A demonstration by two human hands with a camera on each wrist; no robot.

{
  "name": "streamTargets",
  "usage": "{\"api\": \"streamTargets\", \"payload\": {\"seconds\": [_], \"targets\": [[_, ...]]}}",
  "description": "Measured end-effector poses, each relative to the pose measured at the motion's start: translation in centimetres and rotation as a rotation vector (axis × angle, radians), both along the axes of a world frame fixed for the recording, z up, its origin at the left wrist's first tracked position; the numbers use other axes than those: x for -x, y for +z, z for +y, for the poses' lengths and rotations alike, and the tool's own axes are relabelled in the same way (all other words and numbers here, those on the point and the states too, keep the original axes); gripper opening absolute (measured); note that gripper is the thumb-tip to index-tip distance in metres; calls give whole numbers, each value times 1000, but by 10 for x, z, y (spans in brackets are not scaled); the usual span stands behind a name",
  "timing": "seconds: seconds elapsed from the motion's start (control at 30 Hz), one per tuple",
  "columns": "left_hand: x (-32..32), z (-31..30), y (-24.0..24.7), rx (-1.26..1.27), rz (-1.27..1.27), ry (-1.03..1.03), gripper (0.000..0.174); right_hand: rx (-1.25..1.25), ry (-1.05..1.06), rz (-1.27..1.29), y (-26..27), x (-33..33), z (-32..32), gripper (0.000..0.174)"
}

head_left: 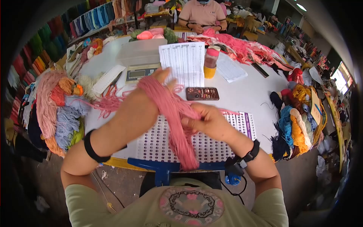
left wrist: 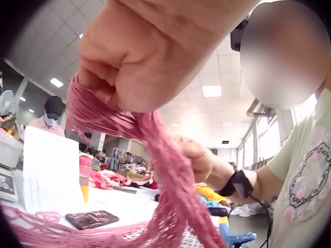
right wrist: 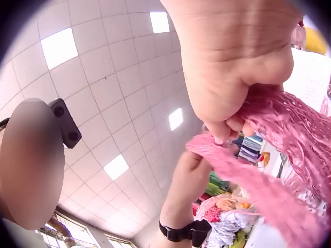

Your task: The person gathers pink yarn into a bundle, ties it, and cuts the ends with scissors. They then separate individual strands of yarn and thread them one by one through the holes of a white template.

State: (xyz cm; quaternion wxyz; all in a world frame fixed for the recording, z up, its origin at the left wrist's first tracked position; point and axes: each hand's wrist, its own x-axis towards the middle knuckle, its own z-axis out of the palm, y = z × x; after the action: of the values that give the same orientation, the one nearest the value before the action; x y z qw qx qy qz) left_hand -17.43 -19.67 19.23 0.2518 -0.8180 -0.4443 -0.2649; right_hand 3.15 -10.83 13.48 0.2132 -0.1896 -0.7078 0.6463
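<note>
A long hank of pink yarn (head_left: 172, 106) hangs between my hands above the table. My left hand (head_left: 141, 104) is raised with the hank looped over it, and in the left wrist view its curled fingers (left wrist: 95, 72) grip the strands. Lower and to the right, my right hand (head_left: 213, 121) pinches part of the same hank between thumb and fingers. Loose ends fall toward the table's front edge. In the right wrist view, strands (right wrist: 289, 124) run out from under the right palm. More pink yarn (head_left: 109, 104) trails across the table to the left.
Beneath the hands lies a white card punched with rows of holes (head_left: 151, 142). Beyond are a phone (head_left: 202, 93), a printed sheet (head_left: 183, 62), a digital scale (head_left: 138, 74) and a bottle (head_left: 211, 62). Yarn piles flank the table (head_left: 245, 89); a person (head_left: 202, 17) sits opposite.
</note>
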Motion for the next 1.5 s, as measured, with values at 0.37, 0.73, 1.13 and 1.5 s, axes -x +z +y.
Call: {"api": "streamTargets", "payload": {"seconds": [0.37,0.73,1.13,1.5], "targets": [[-6,-17,-37,1704,-1156,-372,23,-319,15,-13,-9,3,18,15],[-2,-56,-10,491,-1019,-305,20,-423,17,-157,-44,-61,28,26],[10,3,-115,929,-1181,50,23,-343,-519,211,130,-127,152,26],[30,-42,-160,1035,-1145,326,19,-878,-955,-103,128,-229,331,27]]}}
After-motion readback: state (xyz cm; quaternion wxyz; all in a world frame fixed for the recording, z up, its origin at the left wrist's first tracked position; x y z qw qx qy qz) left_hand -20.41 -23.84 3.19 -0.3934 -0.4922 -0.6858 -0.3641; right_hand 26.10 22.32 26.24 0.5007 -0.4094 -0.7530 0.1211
